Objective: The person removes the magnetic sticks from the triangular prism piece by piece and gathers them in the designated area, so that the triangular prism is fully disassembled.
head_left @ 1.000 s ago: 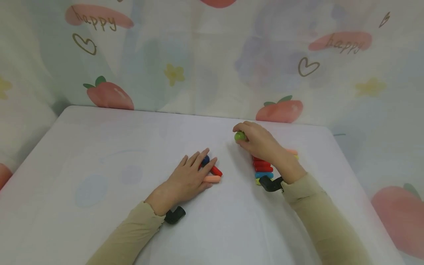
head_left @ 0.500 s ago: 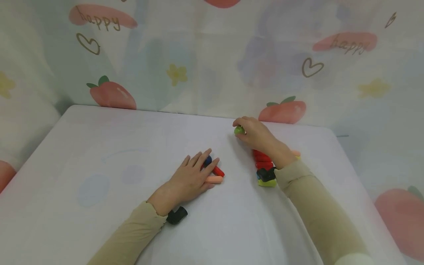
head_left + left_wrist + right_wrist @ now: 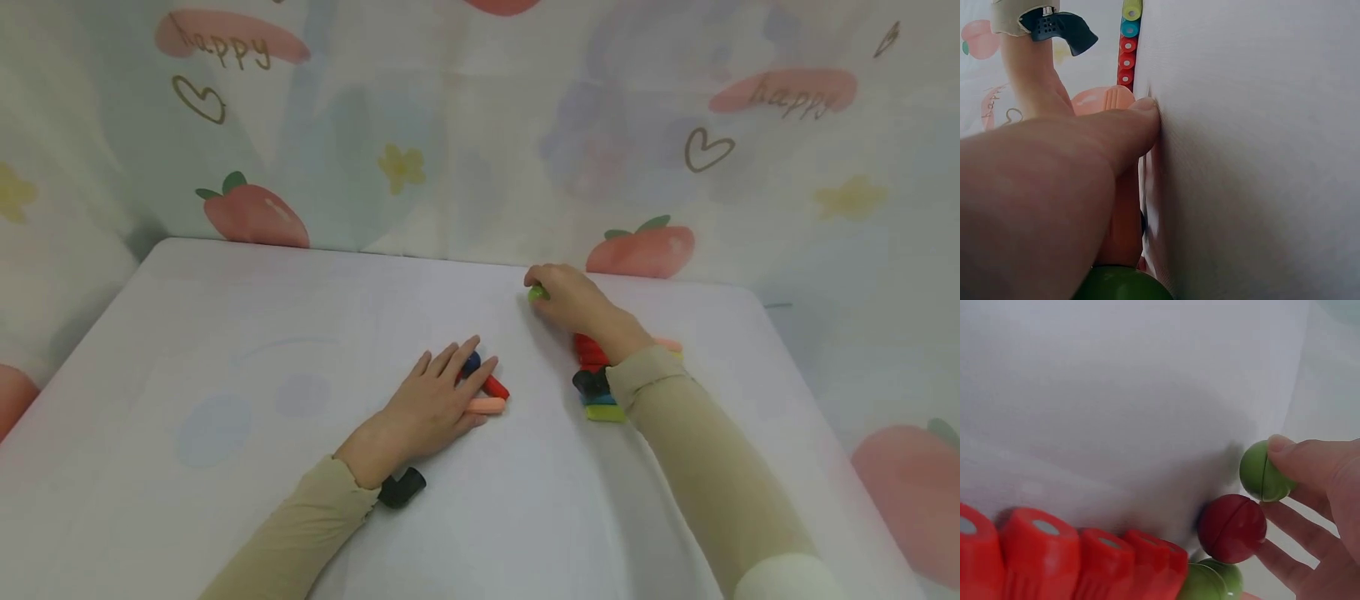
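Observation:
My right hand pinches a green ball between thumb and fingers, near the table's back edge. In the right wrist view a red ball sits against the fingers just below it. Another green ball lies beside the end of a row of red sticks. My left hand rests with spread fingers over a dark blue ball, a red stick and a peach stick, partly covering them. In the left wrist view a green ball shows under that hand.
Under the right forearm the row continues with a blue stick and a yellow-green stick. A peach stick peeks out right of the wrist. The white table meets a patterned cloth backdrop behind.
My right hand has moved a little farther back with the green ball, slowing lately. The left hand has stayed in place over its pieces.

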Motion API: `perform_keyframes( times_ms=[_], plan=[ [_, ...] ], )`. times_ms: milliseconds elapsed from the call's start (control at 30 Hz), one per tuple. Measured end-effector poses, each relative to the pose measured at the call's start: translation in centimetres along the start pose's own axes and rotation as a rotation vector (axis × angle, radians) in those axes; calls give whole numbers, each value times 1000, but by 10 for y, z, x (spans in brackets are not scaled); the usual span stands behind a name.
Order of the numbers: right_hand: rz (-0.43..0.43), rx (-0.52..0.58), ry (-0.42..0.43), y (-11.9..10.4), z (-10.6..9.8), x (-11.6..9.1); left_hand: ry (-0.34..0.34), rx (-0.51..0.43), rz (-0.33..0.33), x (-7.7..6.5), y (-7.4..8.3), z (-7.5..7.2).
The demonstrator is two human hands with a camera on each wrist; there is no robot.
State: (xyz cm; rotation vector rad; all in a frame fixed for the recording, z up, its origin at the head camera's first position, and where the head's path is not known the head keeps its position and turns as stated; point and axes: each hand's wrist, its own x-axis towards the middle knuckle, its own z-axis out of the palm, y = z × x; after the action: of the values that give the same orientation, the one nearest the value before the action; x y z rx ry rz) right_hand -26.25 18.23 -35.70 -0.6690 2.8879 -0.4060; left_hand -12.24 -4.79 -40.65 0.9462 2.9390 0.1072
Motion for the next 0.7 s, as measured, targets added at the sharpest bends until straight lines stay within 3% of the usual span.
perform_keyframes(
  times_ms=[233,367,533,700],
  plan=[
    [38,-1,-3,1,6,-1,11,3,-2,0,0,0],
    [20,9,96,-2,5,-11,-2,5,7,1,1,-1],
    [-96,37,259,-13,6,-28,-7,8,-3,0,1,-3],
    [-129,106,300,-27,8,-52,-14,7,-13,0,0,-3]
  ],
)
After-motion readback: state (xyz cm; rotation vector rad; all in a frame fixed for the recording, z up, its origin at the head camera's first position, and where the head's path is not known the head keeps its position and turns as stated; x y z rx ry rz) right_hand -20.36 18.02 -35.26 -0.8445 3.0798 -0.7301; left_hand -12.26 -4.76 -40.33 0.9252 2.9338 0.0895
